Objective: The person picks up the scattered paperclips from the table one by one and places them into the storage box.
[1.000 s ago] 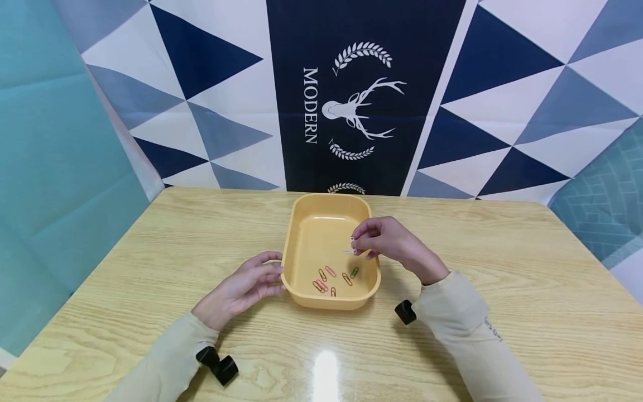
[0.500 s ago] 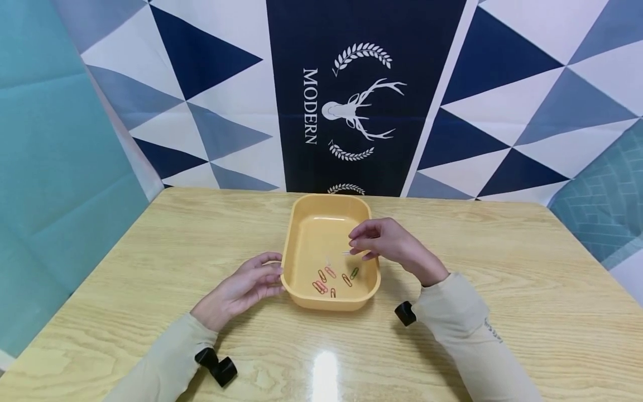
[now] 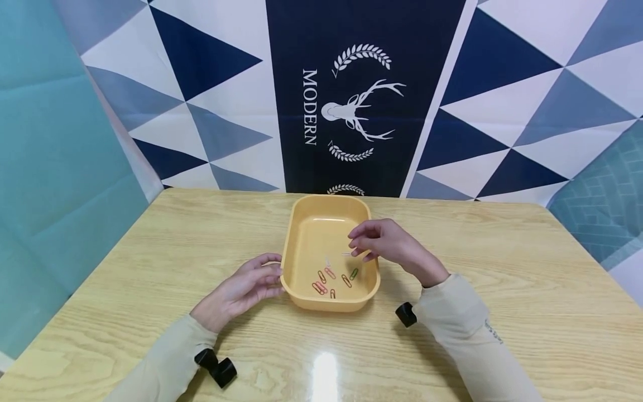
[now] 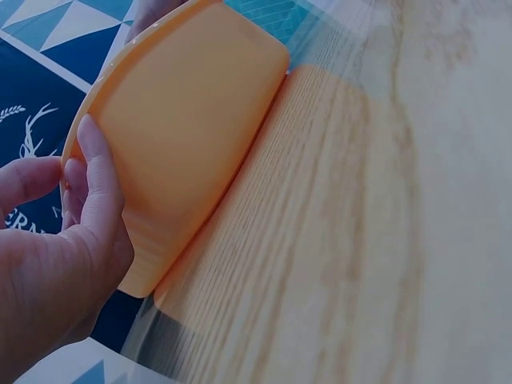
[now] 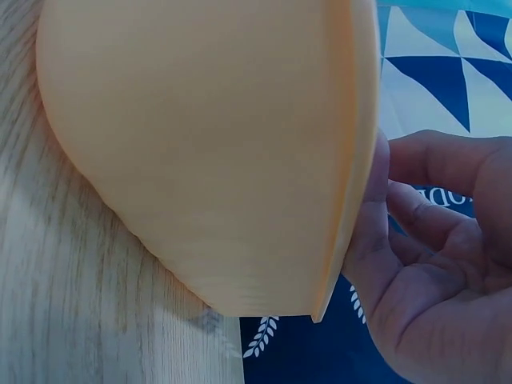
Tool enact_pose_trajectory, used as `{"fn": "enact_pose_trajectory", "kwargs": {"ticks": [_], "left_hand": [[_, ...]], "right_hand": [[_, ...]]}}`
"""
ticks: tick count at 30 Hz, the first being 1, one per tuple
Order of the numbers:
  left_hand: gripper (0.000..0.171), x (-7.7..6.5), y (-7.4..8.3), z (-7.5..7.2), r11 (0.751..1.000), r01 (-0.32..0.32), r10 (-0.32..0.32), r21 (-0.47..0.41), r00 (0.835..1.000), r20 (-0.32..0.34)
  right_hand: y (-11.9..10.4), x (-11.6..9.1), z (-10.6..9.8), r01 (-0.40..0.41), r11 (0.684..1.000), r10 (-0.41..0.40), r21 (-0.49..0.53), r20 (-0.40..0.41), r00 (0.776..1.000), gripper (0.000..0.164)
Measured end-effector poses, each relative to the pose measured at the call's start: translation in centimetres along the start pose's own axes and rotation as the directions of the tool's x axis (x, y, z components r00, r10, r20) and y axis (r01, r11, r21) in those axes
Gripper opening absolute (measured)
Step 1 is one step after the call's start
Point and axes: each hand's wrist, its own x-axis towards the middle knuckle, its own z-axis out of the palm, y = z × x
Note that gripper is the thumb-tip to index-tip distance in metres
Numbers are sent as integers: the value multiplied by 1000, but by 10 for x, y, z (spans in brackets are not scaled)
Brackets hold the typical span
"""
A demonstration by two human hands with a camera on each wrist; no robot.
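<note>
In the head view a yellow tray [image 3: 321, 234] stands at the middle of the table. Several coloured paper clips lie in its near half, among them a green clip [image 3: 354, 274], a pink clip [image 3: 330, 273] and a brown clip [image 3: 347, 281]. A pale clip [image 3: 327, 262] lies just beyond the pink one. My left hand [image 3: 246, 286] touches the tray's left rim from outside, fingers lightly bent. Over the right rim hovers my right hand [image 3: 384, 243], fingers loosely curved, holding nothing visible. Another thin pale clip [image 3: 346, 254] shows below its fingertips, partly hidden.
The wooden table [image 3: 482, 268] extends around the tray on both sides. Behind it hangs a cloth backdrop [image 3: 351, 100] with triangles and a deer's head. Dark camera mounts are on both wrists.
A second ago my right fingertips pinched a pale clip. That clip has dropped into the tray beyond the pink one. The left hand and the tray have stayed put.
</note>
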Motion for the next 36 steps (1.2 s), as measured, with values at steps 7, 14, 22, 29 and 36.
{"fn": "enact_pose_trajectory", "kwargs": {"ticks": [7, 14, 22, 29, 36], "left_hand": [[27, 0, 0, 2, 1000, -4, 4, -10, 1000, 4], [28, 3, -3, 3, 1000, 4, -4, -11, 1000, 21], [30, 3, -2, 4, 1000, 0, 1, -18, 1000, 27], [28, 2, -2, 4, 1000, 3, -3, -11, 1000, 12], [29, -2, -1, 1, 1000, -1, 1, -8, 1000, -22]], "right_hand": [[1, -1, 0, -7, 1000, 6, -27, -28, 1000, 23], [7, -5, -10, 24, 995, -28, -96, -47, 999, 22], [17, -22, -38, 29, 985, -54, -169, -148, 987, 26], [37, -43, -63, -17, 977, -25, -214, -189, 982, 32], [54, -55, -75, -39, 971, -4, -234, -184, 983, 34]]}}
